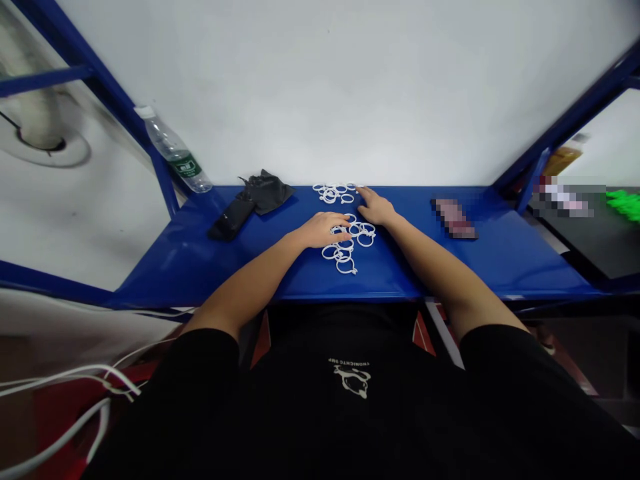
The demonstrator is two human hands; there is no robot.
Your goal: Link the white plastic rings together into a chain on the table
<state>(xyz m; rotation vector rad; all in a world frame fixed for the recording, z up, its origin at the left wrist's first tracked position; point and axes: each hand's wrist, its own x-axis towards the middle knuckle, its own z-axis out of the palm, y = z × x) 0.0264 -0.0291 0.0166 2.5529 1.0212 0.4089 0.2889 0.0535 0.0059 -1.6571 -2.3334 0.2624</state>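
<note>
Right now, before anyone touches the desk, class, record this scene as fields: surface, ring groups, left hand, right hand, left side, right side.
Surface: blue table
Ring groups: near white rings, some overlapping; far white rings by the back edge
Left hand: over the near rings, fingers extended; contact unclear
Right hand: open, fingers toward the far rings
Left side: bottle with green label, crumpled black bag, dark flat item
Right side: pixelated flat object
</note>
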